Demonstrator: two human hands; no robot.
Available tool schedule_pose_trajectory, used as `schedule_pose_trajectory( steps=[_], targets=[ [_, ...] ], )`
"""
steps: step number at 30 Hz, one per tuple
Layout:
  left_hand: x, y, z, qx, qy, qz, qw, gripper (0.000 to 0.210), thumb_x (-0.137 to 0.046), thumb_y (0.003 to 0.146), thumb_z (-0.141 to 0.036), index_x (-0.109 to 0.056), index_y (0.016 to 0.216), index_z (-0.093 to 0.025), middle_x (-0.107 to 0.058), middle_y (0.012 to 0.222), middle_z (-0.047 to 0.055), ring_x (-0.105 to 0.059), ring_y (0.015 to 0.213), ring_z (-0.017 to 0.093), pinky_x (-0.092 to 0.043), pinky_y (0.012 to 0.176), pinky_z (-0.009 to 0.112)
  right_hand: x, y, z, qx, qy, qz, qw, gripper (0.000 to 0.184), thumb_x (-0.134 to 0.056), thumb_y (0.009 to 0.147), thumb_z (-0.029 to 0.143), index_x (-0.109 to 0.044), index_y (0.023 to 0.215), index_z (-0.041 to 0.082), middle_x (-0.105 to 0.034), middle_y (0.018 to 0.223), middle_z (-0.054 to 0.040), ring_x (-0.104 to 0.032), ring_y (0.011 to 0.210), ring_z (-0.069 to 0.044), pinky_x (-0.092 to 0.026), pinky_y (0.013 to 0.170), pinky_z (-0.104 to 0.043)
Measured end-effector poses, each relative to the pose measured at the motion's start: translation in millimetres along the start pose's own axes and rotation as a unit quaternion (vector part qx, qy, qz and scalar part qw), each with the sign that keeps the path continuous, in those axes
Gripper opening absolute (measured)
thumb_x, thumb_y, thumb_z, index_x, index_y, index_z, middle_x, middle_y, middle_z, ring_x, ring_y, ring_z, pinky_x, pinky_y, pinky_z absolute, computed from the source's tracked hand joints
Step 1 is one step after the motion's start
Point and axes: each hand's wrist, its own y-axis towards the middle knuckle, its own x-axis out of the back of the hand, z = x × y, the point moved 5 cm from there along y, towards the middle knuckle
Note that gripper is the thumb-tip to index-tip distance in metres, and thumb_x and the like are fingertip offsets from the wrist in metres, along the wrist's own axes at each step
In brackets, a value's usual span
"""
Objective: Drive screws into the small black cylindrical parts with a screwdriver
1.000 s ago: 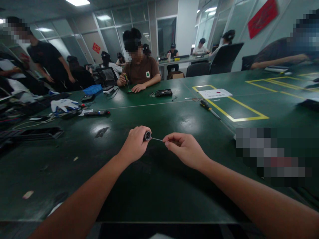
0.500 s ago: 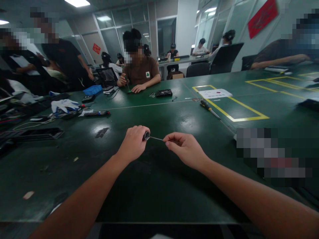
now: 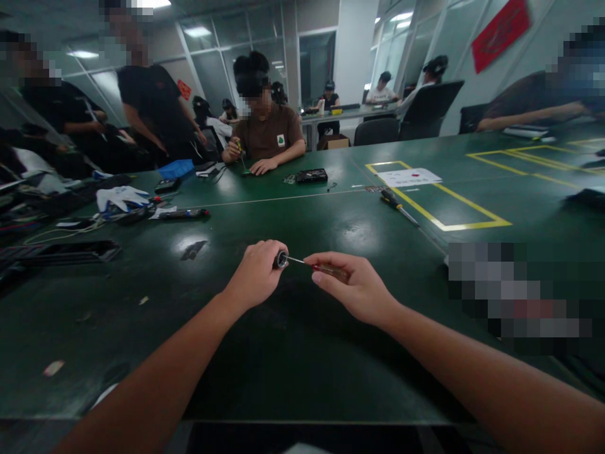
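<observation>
My left hand (image 3: 258,268) is wrapped round a dark cylindrical part (image 3: 280,259) whose round, pale-rimmed end faces right. Most of that part is hidden by my fingers. In my right hand (image 3: 357,280) is a screwdriver (image 3: 333,271) with a reddish-brown translucent handle. Its thin metal shaft points left, and the tip reaches the open end of the cylindrical part. Whether the tip touches the inside, I cannot tell. Both hands are held above the green table (image 3: 302,353).
A yellow-and-black screwdriver (image 3: 399,207) lies to the right, near a paper sheet (image 3: 410,177). White gloves (image 3: 123,200) and a dark pen-like tool (image 3: 184,215) lie on the left. Across the table a person (image 3: 269,135) works beside a black device (image 3: 311,176).
My right hand has opened its grip slightly, so more of the screwdriver handle shows. The cylindrical part has turned a little toward me. Two standing people at the left have shifted right.
</observation>
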Motion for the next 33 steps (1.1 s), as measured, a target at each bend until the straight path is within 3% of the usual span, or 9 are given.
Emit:
schedule_pose_trajectory(
  steps=[10, 19, 24, 33],
  targets=[
    [-0.6, -1.1, -1.7, -0.003, -0.017, 0.006, 1.0, 0.011, -0.061, 0.092, -0.014, -0.06, 0.1, -0.02, -0.065, 0.096, 0.003, -0.058, 0.091, 0.022, -0.042, 0.086, 0.039, 1.3, 0.2, -4.4, 0.001, -0.019, -0.001, 1.0, 0.023, -0.069, 0.092, 0.033, -0.076, 0.112, 0.024, -0.078, 0.097, -0.004, -0.071, 0.085, -0.02, -0.054, 0.072, -0.032],
    [-2.8, -0.6, -2.3, -0.007, -0.02, 0.012, 1.0, 0.01, -0.062, 0.092, -0.015, -0.06, 0.1, -0.02, -0.065, 0.096, 0.003, -0.058, 0.091, 0.022, -0.042, 0.086, 0.04, -0.6, -0.2, 2.2, -0.008, 0.031, -0.008, 0.999, 0.025, -0.068, 0.092, 0.032, -0.072, 0.114, 0.021, -0.073, 0.09, -0.0032, -0.066, 0.075, -0.016, -0.053, 0.067, -0.029],
    [-3.9, -0.6, -2.2, -0.006, -0.029, 0.012, 0.999, 0.011, -0.062, 0.091, -0.015, -0.06, 0.1, -0.021, -0.065, 0.095, 0.003, -0.059, 0.091, 0.022, -0.043, 0.085, 0.039, 1.2, 1.4, -1.0, -0.012, 0.035, -0.037, 0.999, 0.019, -0.065, 0.094, 0.031, -0.067, 0.109, 0.02, -0.069, 0.086, -0.0026, -0.065, 0.075, -0.016, -0.053, 0.069, -0.03],
    [-2.5, -0.4, -3.7, -0.005, -0.027, 0.018, 0.999, 0.01, -0.062, 0.091, -0.017, -0.06, 0.1, -0.02, -0.065, 0.095, 0.003, -0.059, 0.091, 0.022, -0.043, 0.087, 0.04, 0.7, 0.5, -0.2, -0.007, 0.044, -0.023, 0.999, 0.019, -0.063, 0.095, 0.032, -0.067, 0.109, 0.02, -0.07, 0.087, -0.0035, -0.067, 0.077, -0.017, -0.055, 0.072, -0.032]
  ],
)
